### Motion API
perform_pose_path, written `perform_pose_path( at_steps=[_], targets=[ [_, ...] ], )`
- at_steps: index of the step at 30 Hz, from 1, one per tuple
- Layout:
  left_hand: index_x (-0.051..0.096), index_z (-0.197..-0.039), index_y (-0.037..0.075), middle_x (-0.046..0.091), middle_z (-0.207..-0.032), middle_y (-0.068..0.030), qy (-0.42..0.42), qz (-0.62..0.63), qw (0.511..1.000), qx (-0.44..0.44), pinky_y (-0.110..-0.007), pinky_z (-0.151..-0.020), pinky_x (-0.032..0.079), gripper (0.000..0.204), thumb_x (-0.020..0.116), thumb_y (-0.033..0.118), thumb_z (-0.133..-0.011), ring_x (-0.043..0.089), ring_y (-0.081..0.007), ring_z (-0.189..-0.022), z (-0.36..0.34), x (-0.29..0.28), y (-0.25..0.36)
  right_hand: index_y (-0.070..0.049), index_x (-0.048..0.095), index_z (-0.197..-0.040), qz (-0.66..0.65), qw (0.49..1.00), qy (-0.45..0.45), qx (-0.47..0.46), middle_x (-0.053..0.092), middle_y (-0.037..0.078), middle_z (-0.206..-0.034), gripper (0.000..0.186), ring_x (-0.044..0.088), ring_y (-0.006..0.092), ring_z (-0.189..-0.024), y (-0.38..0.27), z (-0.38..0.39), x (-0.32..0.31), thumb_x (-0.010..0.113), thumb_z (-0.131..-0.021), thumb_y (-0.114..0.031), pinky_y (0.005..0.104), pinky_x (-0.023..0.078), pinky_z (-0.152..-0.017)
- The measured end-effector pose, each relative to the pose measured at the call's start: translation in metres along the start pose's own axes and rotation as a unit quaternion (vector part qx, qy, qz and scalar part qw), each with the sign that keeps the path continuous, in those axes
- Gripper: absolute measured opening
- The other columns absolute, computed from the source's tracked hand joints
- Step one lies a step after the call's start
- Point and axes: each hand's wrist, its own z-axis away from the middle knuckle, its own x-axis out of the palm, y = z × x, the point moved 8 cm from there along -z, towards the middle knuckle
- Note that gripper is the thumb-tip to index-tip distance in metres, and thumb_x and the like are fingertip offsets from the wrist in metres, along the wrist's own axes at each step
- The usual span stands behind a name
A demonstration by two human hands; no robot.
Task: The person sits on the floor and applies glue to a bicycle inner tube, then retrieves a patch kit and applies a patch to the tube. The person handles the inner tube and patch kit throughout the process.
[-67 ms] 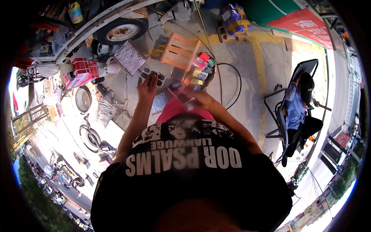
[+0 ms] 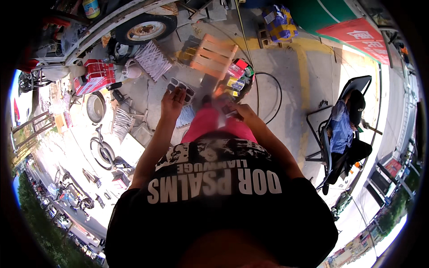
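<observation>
Tray [image 2: 182, 84], upper middle of the frame: the left hand's [image 2: 173, 103] fingers lie over its near edge, loosely bent; whether that grip holds it I cannot tell. A nudge there could tip it. Right of centre, the right hand's [image 2: 243, 112] grip looks closed on a blurred packet [image 2: 229, 108]; slackening could drop it near the boxes [image 2: 235, 83].

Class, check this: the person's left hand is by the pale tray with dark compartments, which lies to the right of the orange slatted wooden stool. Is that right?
No: in the head view, the pale tray with dark compartments, by the left hand, lies to the left of the orange slatted wooden stool.
</observation>
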Motion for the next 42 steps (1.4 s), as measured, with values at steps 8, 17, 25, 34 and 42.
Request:
perform_pose_path(
  at_steps=[8,17,25,34,42],
  targets=[
    [0.055,-0.108,-0.006,0.063,-0.103,-0.0175,-0.052,-0.064,0.993,-0.081,-0.041,-0.095,0.049,0.029,0.050,0.018,-0.093,0.060,-0.0294,-0.101,0.009,-0.043,-0.020,0.001,0.063,-0.079,0.283,0.901,0.268,0.191,0.062,0.013,-0.062,0.037,0.058,0.0208,-0.044,0.073,-0.090,-0.143,0.070,-0.079,-0.035,0.0300,0.045,-0.035],
    [0.056,-0.107,-0.007,0.061,-0.106,-0.0165,-0.082,-0.264,0.961,-0.012,-0.034,-0.087,0.052,0.025,0.051,0.011,-0.092,0.061,-0.0255,-0.099,0.033,-0.078,-0.012,-0.002,0.064,-0.096,0.615,0.743,0.243,0.101,0.066,0.021,-0.099,0.047,0.062,0.0354,-0.098,0.043,-0.128,-0.148,0.068,-0.075,-0.044,0.0435,0.049,-0.085],
    [0.056,-0.109,-0.009,0.063,-0.102,-0.0201,-0.029,-0.374,0.925,0.066,-0.034,-0.079,0.052,0.026,0.048,0.009,-0.093,0.063,-0.0267,-0.089,0.101,-0.029,-0.024,-0.004,0.062,-0.101,0.577,0.811,0.090,0.026,0.065,0.015,-0.090,0.032,0.062,0.0250,-0.077,0.048,-0.157,-0.125,0.063,-0.082,-0.030,0.0364,0.049,-0.067],
    [0.052,-0.119,-0.007,0.060,-0.113,-0.0134,-0.014,-0.245,0.960,0.133,-0.032,-0.083,0.051,0.031,0.044,0.011,-0.096,0.062,-0.0223,-0.093,0.178,-0.062,-0.104,-0.003,0.060,-0.106,0.361,0.871,-0.334,0.015,0.063,0.003,-0.091,0.032,0.058,0.0069,-0.074,0.096,-0.040,0.074,0.060,-0.091,-0.032,0.0222,0.047,-0.064],
    [0.060,-0.100,0.004,0.064,-0.088,-0.0050,0.138,0.064,0.977,0.147,-0.025,-0.061,0.046,0.022,0.065,0.021,-0.087,0.058,-0.0128,-0.070,0.247,-0.137,-0.168,0.000,0.063,-0.097,0.524,0.713,-0.465,-0.023,0.057,-0.001,-0.075,0.020,0.047,0.0061,-0.067,0.122,0.055,0.119,0.064,-0.084,-0.015,0.0234,0.039,-0.059]
  ],
)
